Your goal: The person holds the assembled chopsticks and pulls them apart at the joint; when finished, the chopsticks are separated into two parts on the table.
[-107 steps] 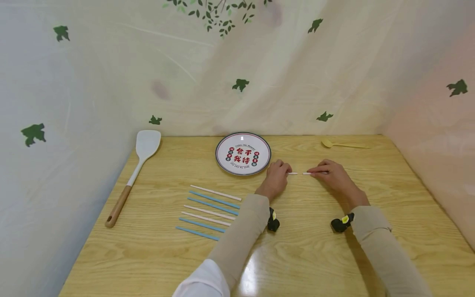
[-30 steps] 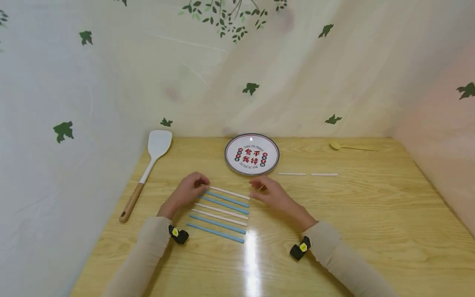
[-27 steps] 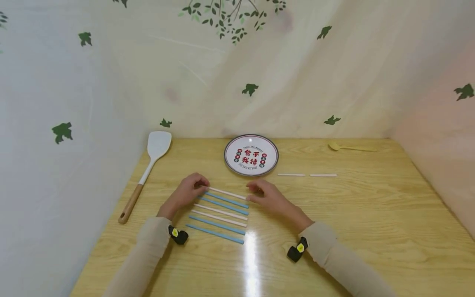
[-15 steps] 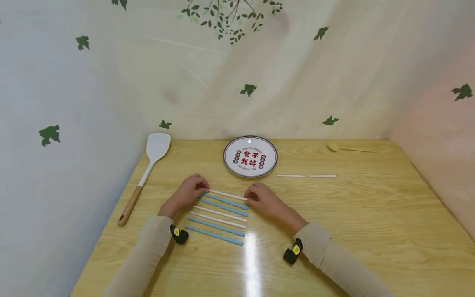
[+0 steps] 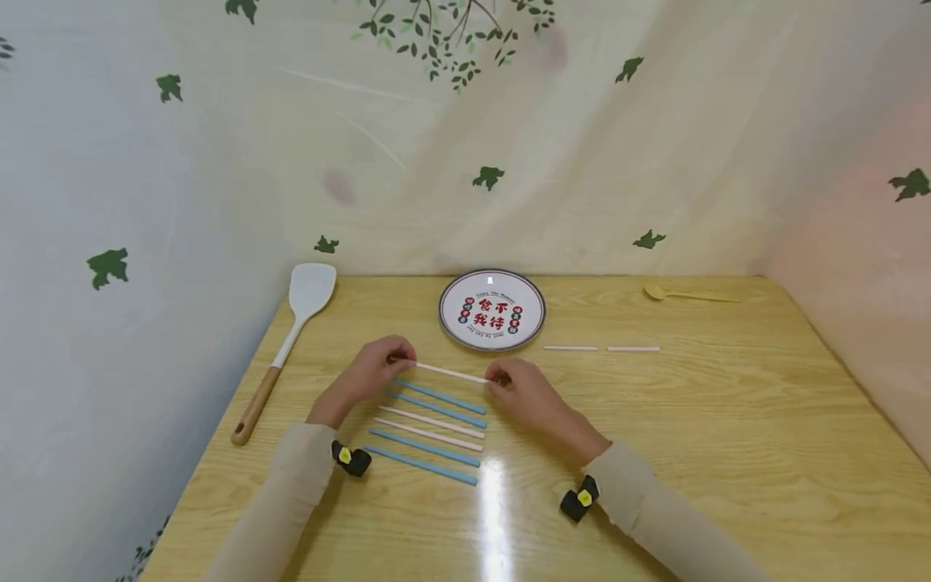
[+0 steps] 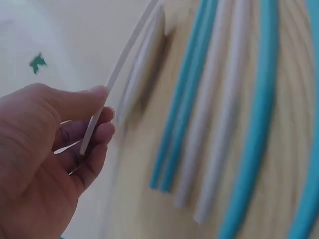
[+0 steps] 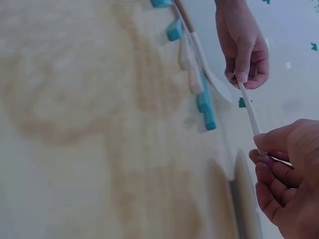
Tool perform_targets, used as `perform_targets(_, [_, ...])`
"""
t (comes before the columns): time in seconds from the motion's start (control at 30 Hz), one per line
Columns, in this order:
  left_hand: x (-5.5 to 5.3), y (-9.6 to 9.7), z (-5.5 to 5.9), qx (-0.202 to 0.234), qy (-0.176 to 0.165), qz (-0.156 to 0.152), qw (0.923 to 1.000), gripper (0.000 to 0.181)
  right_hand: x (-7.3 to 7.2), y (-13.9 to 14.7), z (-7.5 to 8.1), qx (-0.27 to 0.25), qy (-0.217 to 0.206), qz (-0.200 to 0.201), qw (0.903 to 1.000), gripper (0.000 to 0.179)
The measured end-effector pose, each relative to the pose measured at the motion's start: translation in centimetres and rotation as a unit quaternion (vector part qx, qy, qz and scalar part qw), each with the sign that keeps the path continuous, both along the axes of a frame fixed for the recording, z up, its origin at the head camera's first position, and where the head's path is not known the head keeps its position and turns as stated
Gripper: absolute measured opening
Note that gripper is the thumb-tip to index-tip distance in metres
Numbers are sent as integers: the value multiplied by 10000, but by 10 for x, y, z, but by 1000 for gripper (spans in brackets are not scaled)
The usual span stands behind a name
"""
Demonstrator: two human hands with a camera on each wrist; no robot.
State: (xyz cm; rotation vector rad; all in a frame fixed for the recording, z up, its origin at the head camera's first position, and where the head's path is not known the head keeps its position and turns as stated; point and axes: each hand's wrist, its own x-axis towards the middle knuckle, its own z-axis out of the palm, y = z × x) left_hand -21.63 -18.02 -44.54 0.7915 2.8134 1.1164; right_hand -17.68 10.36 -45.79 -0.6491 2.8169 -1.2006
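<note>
Both hands hold one white chopstick [image 5: 451, 373] by its ends, raised a little above the table. The left hand [image 5: 367, 376] pinches its left end between thumb and fingers; in the left wrist view the tip of the chopstick [image 6: 122, 62] pokes out below the thumb. At the other end, the thumb and fingertips of the right hand [image 5: 534, 398] grip it, as the right wrist view also shows. Below it lies a slanted row of chopsticks: two blue ones, the upper being a blue chopstick [image 5: 444, 398], two white ones, including a white chopstick [image 5: 432, 419], then two more blue.
Behind the hands a round plate [image 5: 491, 339] with red characters stands near the back wall. To its right two white chopsticks lie end to end, one being a white chopstick [image 5: 634, 349]. A yellow spoon [image 5: 691, 296] lies back right, a spatula [image 5: 287, 343] at left.
Earlier both hands were at the two white chopsticks right of the plate; they let go and moved left to the row. Since half a second ago they have raised the topmost white chopstick.
</note>
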Motion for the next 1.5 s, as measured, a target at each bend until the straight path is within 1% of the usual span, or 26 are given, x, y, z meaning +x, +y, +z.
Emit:
perform_targets(0.1, [5, 11, 18, -295, 115, -379, 9988, 13, 0, 3, 9, 134, 240, -51, 9996, 4])
perform_targets(0.2, [10, 24, 32, -677, 301, -782, 9942, 14, -1, 7, 17, 271, 415, -18, 9988, 5])
perform_targets(0.27, [13, 32, 38, -870, 385, -911, 9913, 11, -1, 10, 21, 317, 507, 5, 9982, 5])
perform_targets(0.33, [14, 38, 42, -963, 422, -951, 9899, 10, 0, 13, 25, 292, 603, 27, 9977, 5])
perform_targets(0.43, [16, 44, 43, -969, 449, -931, 9899, 7, 0, 16, 29, 227, 761, 82, 9968, 9])
perform_targets(0.53, [15, 50, 43, -877, 545, -966, 9900, 7, 0, 17, 32, 93, 880, 217, 9958, 16])
perform_targets(0.63, [16, 58, 45, -825, 656, -1011, 9893, 8, -1, 15, 36, -85, 892, 362, 9953, 20])
perform_targets(0.73, [17, 66, 47, -793, 712, -1052, 9887, 9, -2, 12, 39, -160, 886, 462, 9949, 19])
perform_targets(0.83, [18, 72, 48, -783, 678, -1076, 9888, 10, -3, 11, 41, -106, 918, 544, 9942, 16])
perform_targets(0.93, [19, 76, 49, -807, 676, -1109, 9882, 10, -3, 11, 43, 67, 957, 599, 9936, 11])
perform_targets(1.13, [19, 78, 50, -899, 715, -1163, 9866, 9, -5, 10, 44, 348, 1047, 667, 9917, 8])
perform_targets(1.27, [18, 77, 49, -869, 802, -1210, 9856, 9, -6, 10, 43, 474, 1096, 729, 9902, 6])
perform_targets(1.5, [14, 76, 44, -648, 1127, -1291, 9831, 8, -6, 10, 42, 507, 1156, 776, 9890, 5])
